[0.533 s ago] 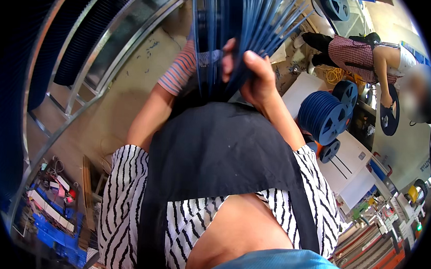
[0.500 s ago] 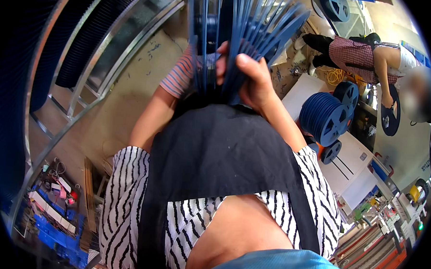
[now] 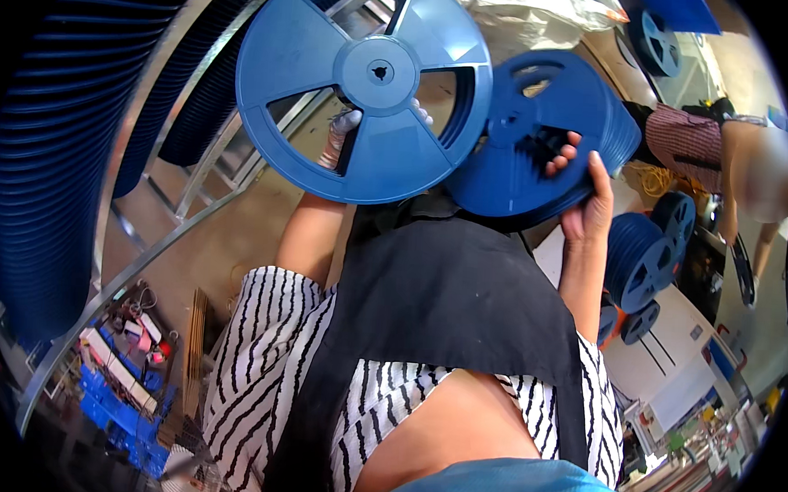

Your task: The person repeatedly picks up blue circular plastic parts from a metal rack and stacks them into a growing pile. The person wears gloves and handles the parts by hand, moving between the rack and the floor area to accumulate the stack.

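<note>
A large blue plastic reel (image 3: 376, 91) with a round hub and wide cut-outs faces me at the upper middle. Behind it is my left hand (image 3: 339, 131), closed on the reel, its pale-covered fingertips showing through two cut-outs. The rest of that hand is hidden. To the right, a tilted stack of several blue reels (image 3: 489, 175) leans by my black apron (image 3: 462, 293). My right hand (image 3: 588, 197) grips its right edge, thumb outside and fingers reaching into a cut-out.
Long rows of dark blue reels (image 3: 50, 161) fill a metal rack (image 3: 139, 244) at left. More blue reels (image 3: 639, 265) stand right beside a white cabinet (image 3: 662, 354). A co-worker (image 3: 693, 149) holds a dark reel at far right. A white plastic bag (image 3: 536, 19) lies beyond the stack.
The reels, seen edge-on and fanned between my hands before, are now parted. One faces me at left; the stack tilts to the right. My hands have moved apart.
</note>
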Motion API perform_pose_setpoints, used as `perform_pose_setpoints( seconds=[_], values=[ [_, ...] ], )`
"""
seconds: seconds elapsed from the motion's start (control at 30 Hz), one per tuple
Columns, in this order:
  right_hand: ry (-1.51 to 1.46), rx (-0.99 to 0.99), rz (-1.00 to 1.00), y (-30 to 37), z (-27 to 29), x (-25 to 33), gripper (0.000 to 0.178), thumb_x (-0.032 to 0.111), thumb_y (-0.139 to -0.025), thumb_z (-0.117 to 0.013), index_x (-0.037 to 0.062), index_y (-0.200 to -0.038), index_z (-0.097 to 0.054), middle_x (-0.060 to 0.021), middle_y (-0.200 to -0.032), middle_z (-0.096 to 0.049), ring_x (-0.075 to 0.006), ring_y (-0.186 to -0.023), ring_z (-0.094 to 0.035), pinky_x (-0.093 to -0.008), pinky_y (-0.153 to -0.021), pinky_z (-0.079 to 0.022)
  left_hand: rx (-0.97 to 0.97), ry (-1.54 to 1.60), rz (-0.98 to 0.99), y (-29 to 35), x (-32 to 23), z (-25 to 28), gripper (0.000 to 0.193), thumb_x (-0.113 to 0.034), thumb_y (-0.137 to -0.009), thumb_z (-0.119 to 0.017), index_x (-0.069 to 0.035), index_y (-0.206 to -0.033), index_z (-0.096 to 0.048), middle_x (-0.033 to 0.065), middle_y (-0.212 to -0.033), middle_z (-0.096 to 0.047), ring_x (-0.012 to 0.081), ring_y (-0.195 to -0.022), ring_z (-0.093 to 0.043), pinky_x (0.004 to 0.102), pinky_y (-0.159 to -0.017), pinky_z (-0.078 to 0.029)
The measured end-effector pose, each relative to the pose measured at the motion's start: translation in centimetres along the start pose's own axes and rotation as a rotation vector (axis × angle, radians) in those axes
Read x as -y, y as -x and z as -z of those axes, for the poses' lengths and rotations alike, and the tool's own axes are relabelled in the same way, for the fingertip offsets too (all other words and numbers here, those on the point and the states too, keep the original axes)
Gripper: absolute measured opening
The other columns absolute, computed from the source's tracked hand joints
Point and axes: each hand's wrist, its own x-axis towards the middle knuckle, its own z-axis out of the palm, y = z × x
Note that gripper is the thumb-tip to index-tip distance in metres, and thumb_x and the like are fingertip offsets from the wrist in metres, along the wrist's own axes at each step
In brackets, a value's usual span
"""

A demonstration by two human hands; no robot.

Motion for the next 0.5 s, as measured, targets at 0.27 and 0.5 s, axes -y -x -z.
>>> perform_pose_setpoints(
  seconds=[0.27,0.5],
  values=[
    [-0.073,-0.132,0.079,-2.3,3.2,0.7,0.037,0.022,-0.093,-0.057,-0.0047,-0.119,-0.053,-0.0116,-0.096,-0.064,-0.0226,-0.089,-0.063,-0.0403,-0.090,-0.050,-0.024,0.169,-0.091,-0.2,1.2,3.7,0.079,-0.052,-0.081,-0.063,0.000,-0.137,-0.038,0.0156,-0.126,-0.050,0.0327,-0.125,-0.045,0.0449,-0.115,-0.027],
    [-0.073,-0.095,-0.056,-4.9,5.3,-0.7,0.036,0.020,-0.089,-0.062,-0.0026,-0.116,-0.056,-0.0117,-0.096,-0.066,-0.0224,-0.088,-0.064,-0.0381,-0.085,-0.052,-0.540,-0.056,-0.160,-0.1,-2.6,6.7,0.059,-0.029,-0.085,-0.068,0.001,-0.131,-0.048,0.0153,-0.126,-0.056,0.0288,-0.119,-0.052,0.0424,-0.107,-0.037]
  ],
)
